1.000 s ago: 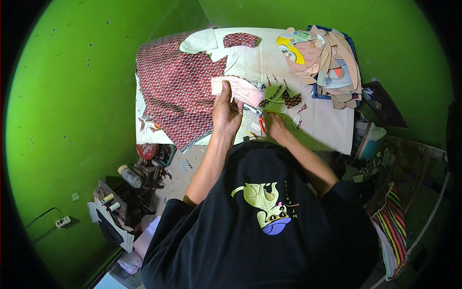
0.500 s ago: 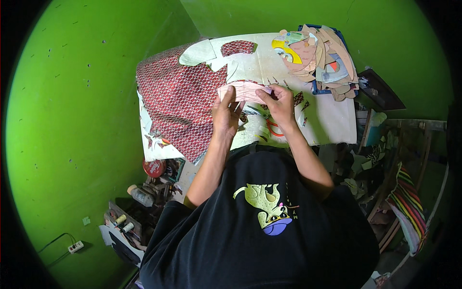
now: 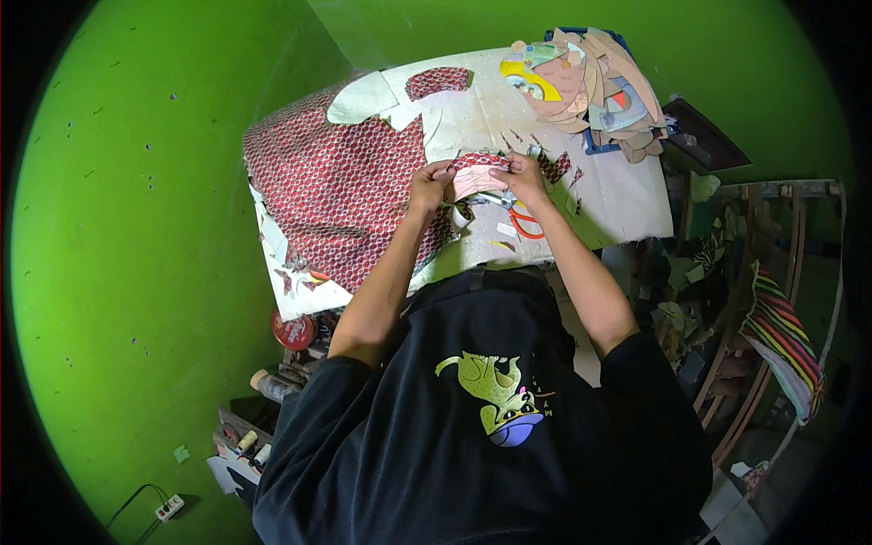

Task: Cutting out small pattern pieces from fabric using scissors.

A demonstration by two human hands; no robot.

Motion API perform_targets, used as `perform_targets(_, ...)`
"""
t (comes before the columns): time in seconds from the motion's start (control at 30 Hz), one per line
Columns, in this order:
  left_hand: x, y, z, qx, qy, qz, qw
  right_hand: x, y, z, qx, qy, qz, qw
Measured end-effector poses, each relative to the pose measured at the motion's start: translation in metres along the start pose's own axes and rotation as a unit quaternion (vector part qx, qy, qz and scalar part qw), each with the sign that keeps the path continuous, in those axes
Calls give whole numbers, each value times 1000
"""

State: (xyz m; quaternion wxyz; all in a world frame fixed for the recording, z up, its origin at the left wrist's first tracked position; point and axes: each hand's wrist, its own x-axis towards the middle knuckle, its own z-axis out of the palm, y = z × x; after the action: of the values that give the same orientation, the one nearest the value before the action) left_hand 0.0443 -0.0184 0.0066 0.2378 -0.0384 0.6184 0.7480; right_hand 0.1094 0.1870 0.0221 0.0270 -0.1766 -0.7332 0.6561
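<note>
My left hand (image 3: 428, 189) grips one end of a curved pink pattern piece (image 3: 474, 183), fingers closed on it. At the other end my right hand (image 3: 524, 179) pinches the same piece, thumb on its near face. A red patterned fabric piece (image 3: 478, 161) shows along the far edge of the pink piece, between both hands. Just below them, scissors with orange handles (image 3: 527, 222) lie on the white table (image 3: 627, 204). A large red patterned cloth (image 3: 336, 200) spreads over the table's left side, next to my left hand.
A blue crate (image 3: 595, 145) heaped with card patterns stands at the far right. Fabric scraps (image 3: 554, 168) lie right of my hands. A cut curved fabric piece (image 3: 438, 83) and a pale pattern sheet (image 3: 363, 98) lie at the back. A wooden rack (image 3: 754, 400) stands at right.
Both hands have tilted the pink piece, and more of the red patterned fabric shows along its far edge. The whole view has shifted slightly.
</note>
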Motion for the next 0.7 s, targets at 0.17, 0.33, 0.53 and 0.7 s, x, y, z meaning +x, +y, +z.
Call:
perform_targets(0.17, 32, -51, -22, 134, -30, 53, 989, 5, 37, 7, -170, 36, 18, 985)
perform_targets(0.33, 36, -27, -7, 180, -18, 44, 983, 13, 38, -5, -168, 98, -6, 981)
perform_targets(0.53, 28, 40, 6, 107, -1, 69, 992, 30, -15, -14, 22, 81, -14, 996)
perform_targets(0.7, 8, 91, 13, -45, 40, 67, 996, 34, -72, -5, 58, 94, -73, 991)
